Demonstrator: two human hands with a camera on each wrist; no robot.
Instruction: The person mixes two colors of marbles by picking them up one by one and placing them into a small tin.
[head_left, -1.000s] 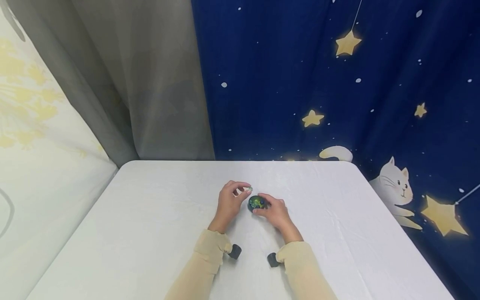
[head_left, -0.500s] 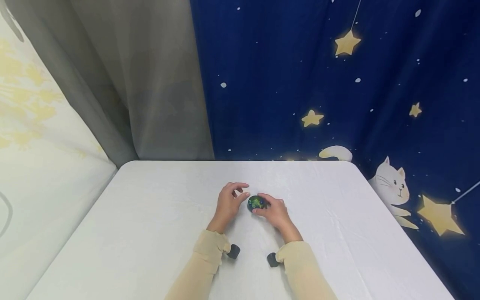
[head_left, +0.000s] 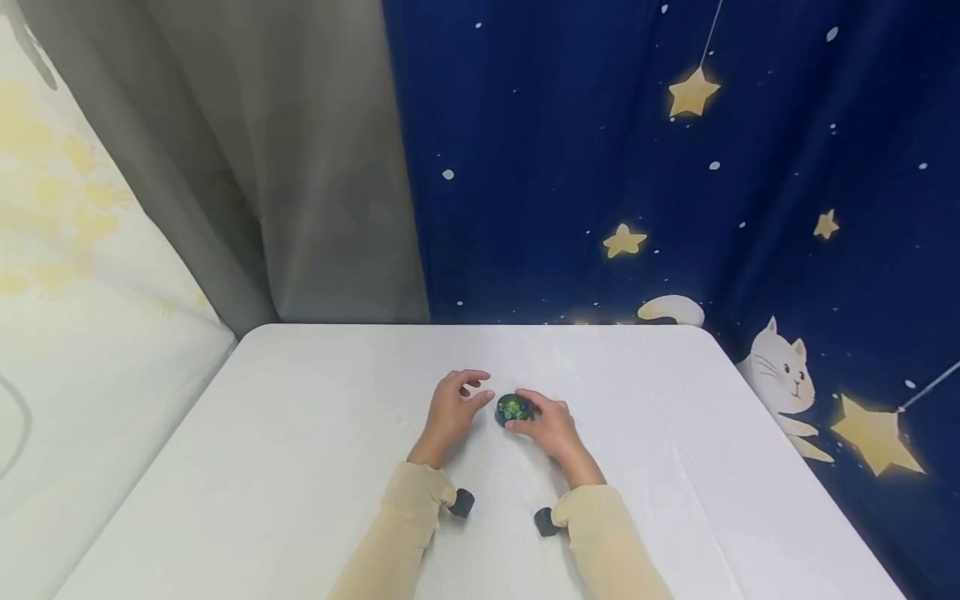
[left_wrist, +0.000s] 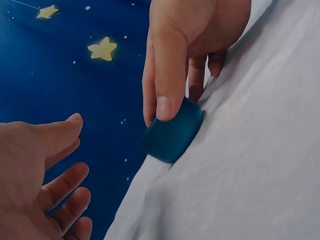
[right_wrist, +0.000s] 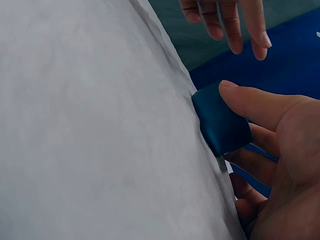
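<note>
A small, squat teal pot (head_left: 507,405) stands on the white table, with green and blue glossy bits showing at its top in the head view. My right hand (head_left: 552,427) grips it from the right, thumb in front and fingers behind. Both wrist views show the smooth side of the teal pot (left_wrist: 177,132), its contents hidden there. Just left of the pot, my left hand (head_left: 450,410) hovers with thumb and forefinger spread apart, holding nothing. In the right wrist view the left hand's fingers (right_wrist: 231,27) hang loose beyond the pot.
The white-covered table (head_left: 300,467) reaches back to a grey curtain (head_left: 337,183) and a blue star-patterned curtain (head_left: 540,167). A small black block (head_left: 462,503) sits at the left cuff, another black block (head_left: 546,522) at the right cuff.
A small pale green piece pinched in my left fingertips a second ago is gone from them. The left thumb and forefinger have parted and drawn slightly left. My right hand keeps its grip.
</note>
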